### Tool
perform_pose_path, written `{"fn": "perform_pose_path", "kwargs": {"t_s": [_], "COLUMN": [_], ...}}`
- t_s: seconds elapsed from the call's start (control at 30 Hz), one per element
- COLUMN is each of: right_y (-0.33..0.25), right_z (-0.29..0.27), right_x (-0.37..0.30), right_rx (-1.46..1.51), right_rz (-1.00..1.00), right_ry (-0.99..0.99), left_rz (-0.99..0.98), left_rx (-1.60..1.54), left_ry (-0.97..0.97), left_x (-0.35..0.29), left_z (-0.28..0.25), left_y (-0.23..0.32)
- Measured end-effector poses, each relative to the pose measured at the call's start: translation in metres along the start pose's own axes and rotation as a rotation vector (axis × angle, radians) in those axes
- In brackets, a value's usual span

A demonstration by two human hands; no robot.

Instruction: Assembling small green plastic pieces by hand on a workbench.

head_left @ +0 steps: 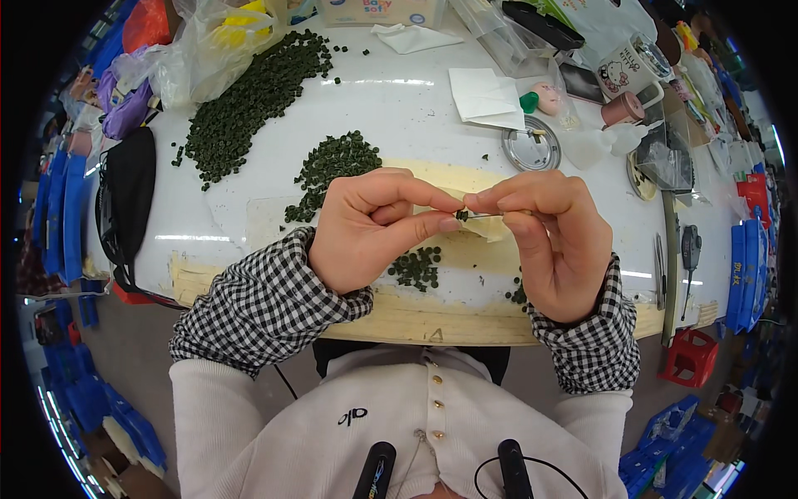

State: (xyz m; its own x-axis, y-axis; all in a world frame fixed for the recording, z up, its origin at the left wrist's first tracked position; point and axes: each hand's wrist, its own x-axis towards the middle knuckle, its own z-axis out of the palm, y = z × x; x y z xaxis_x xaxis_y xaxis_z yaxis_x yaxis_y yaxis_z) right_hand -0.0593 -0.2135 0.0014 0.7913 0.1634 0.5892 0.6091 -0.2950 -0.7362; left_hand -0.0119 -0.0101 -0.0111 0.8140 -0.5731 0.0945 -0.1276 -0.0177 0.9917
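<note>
My left hand (374,220) is closed, with a small dark green piece (462,214) pinched between thumb and forefinger. Opposite it, my right hand (553,224) grips a thin tool with a slim metal shaft (485,216). The shaft's tip meets the piece or lies right beside it; I cannot tell which. Beneath both hands is a pale yellow sheet (424,173). Similar green pieces form a small pile (416,270) below my fingers and a few more (517,293) partly hidden by my right hand. A bigger pile (332,162) lies behind my left hand.
A large heap of green pieces (258,100) spreads at the back left, near plastic bags (212,50). White paper napkins (486,96), a round metal lid (532,145) and a mug (623,71) stand back right. Tweezers (660,270) and a screwdriver (690,249) lie at the right.
</note>
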Motion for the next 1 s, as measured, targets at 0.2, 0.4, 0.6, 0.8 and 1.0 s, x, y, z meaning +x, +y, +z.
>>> {"fn": "perform_pose_path", "kwargs": {"t_s": [0.2,0.4,0.6,0.8,1.0], "right_y": [-0.001,-0.003,0.009,0.006,0.002], "right_z": [0.000,-0.003,-0.006,-0.006,-0.008], "right_x": [0.000,0.003,0.006,0.008,0.009], "right_rx": [-0.009,-0.043,-0.536,-0.511,-0.479], "right_rz": [-0.002,0.166,0.091,0.056,0.039], "right_ry": [-0.002,0.124,-0.114,-0.083,-0.083], "left_rz": [-0.005,-0.002,-0.021,-0.007,0.003], "left_rx": [-0.002,-0.003,-0.002,-0.010,-0.002], "left_ry": [0.003,0.015,0.018,0.020,0.024], "left_x": [0.000,-0.001,0.000,0.000,0.000], "left_z": [0.000,0.000,0.000,-0.001,0.000], "left_y": [0.000,-0.001,0.000,0.000,-0.001]}}
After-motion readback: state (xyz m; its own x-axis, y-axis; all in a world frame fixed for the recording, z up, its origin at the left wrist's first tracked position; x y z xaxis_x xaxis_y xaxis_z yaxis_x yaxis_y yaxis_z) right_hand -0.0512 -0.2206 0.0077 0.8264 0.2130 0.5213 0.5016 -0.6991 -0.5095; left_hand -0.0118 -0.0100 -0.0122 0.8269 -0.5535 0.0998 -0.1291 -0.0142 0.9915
